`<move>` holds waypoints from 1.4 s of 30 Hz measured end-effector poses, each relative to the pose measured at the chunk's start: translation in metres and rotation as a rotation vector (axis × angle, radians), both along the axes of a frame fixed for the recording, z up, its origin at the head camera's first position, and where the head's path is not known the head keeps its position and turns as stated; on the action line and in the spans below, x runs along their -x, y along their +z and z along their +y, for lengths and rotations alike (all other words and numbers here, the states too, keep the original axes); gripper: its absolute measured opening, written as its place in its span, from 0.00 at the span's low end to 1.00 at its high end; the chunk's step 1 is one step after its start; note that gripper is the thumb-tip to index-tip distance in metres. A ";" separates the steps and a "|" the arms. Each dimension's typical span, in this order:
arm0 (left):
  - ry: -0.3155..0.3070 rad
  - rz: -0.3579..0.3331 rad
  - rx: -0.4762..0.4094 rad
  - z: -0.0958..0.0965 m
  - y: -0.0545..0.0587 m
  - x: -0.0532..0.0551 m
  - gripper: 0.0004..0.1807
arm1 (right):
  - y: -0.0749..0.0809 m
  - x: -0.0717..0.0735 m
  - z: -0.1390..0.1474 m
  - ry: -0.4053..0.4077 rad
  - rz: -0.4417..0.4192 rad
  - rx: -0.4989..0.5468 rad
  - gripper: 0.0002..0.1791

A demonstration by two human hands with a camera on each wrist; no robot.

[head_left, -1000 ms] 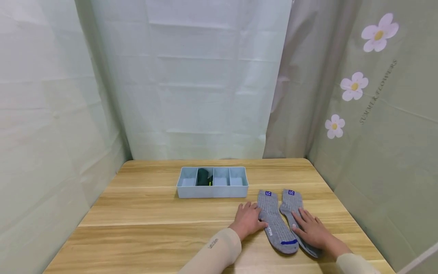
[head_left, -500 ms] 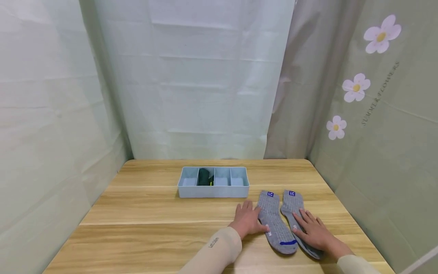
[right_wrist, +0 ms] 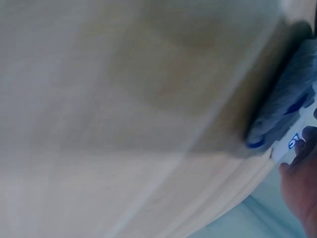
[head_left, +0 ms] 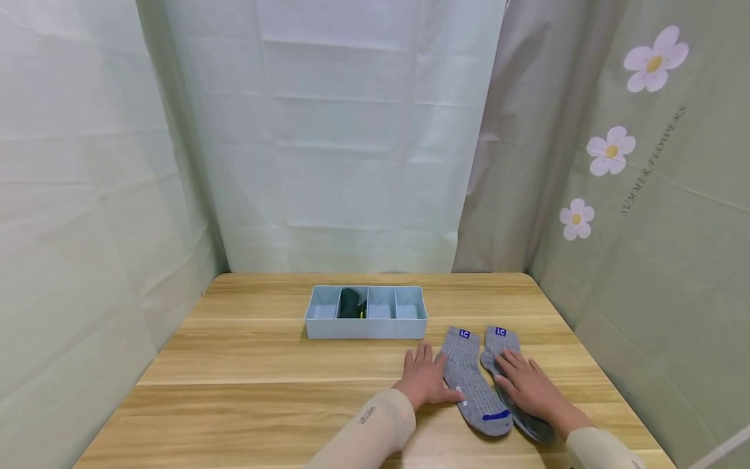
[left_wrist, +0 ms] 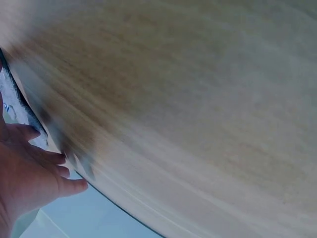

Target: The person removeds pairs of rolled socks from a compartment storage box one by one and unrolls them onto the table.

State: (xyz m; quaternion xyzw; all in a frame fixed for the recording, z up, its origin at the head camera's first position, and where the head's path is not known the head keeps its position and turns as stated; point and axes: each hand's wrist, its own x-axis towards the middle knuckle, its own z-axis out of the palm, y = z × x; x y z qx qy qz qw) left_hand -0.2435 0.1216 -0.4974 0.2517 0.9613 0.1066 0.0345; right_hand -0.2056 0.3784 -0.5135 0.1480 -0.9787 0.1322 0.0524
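Note:
Two grey ribbed socks lie flat side by side on the wooden table, each with a small blue label at its cuff. My left hand [head_left: 426, 379] is at the left edge of the left sock [head_left: 476, 389], fingers spread and thumb lying on the fabric. Over the middle of the right sock [head_left: 502, 342] my right hand [head_left: 530, 385] rests with extended fingers, hiding part of it. The left wrist view shows the left hand [left_wrist: 32, 171] beside a bit of grey sock [left_wrist: 17, 101]. In the right wrist view, the right hand [right_wrist: 302, 183] is close to grey sock fabric [right_wrist: 285, 99].
A pale blue tray [head_left: 366, 329] with several compartments stands toward the back of the table [head_left: 246, 365]. One compartment holds a dark green rolled item [head_left: 349, 303] and something with a yellow mark. Pale curtains [head_left: 351, 163] surround the table, with printed flowers at right.
My right hand has shifted slightly left and up over the right sock. The left hand stays at the left sock with almost no movement.

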 end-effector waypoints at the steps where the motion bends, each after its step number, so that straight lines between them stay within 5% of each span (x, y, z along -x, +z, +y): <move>1: -0.005 0.004 -0.005 0.000 0.000 0.001 0.53 | 0.000 0.002 -0.002 0.003 0.000 -0.011 0.29; 6: -0.073 0.036 -0.034 0.005 -0.002 0.005 0.51 | 0.002 0.010 -0.009 -0.012 -0.131 -0.043 0.32; 10: -0.130 -0.010 -0.018 0.007 -0.001 0.006 0.51 | 0.004 0.012 -0.012 -0.020 -0.210 -0.043 0.34; 16: -0.116 -0.053 0.038 0.010 -0.001 0.000 0.52 | 0.005 0.011 -0.015 -0.014 -0.249 -0.044 0.36; 30: -0.112 -0.046 0.049 0.011 0.005 -0.001 0.53 | 0.014 0.009 -0.010 -0.066 -0.053 0.076 0.33; 42: -0.150 0.066 0.001 -0.011 0.018 0.012 0.44 | 0.040 0.027 -0.026 -0.121 -0.076 0.185 0.41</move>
